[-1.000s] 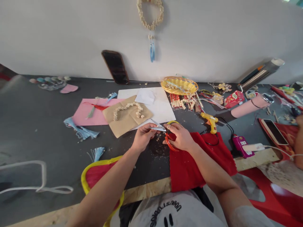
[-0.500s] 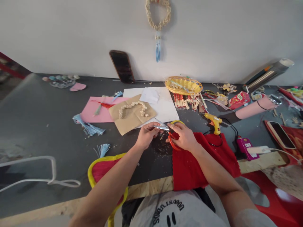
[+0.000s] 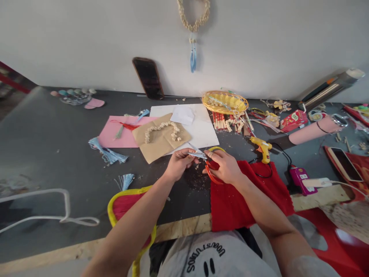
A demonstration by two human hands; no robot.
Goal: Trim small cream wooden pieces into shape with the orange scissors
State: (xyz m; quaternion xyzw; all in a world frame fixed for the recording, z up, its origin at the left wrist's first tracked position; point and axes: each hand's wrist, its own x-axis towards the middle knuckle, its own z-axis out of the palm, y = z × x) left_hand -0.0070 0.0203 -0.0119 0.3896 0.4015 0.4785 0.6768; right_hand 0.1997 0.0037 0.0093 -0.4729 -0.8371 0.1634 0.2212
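Note:
My right hand (image 3: pixel 225 167) grips scissors (image 3: pixel 210 161) with red and yellow handles, the blades pointing left. My left hand (image 3: pixel 178 163) pinches something small at the blade tips; I cannot make out what it is. Both hands hover over the dark table (image 3: pixel 57 154), above a scatter of pale crumbs (image 3: pixel 196 179). A red cloth (image 3: pixel 245 196) lies under my right wrist. Just beyond the hands lies brown paper (image 3: pixel 160 140) carrying a curved chain of small pale pieces (image 3: pixel 161 129), on top of white sheets (image 3: pixel 198 129).
A yellow glue gun (image 3: pixel 262 147) and a magenta device (image 3: pixel 300 177) lie right of the cloth. A yellow basket (image 3: pixel 225 102), sticks (image 3: pixel 220 122), pink paper (image 3: pixel 118 134), blue tassels (image 3: pixel 106 154), a pink roll (image 3: pixel 313 130) and a phone (image 3: pixel 148 78) leaning on the wall surround the area.
The view has shifted slightly to the left. Both hands stay together at the scissors with hardly any movement.

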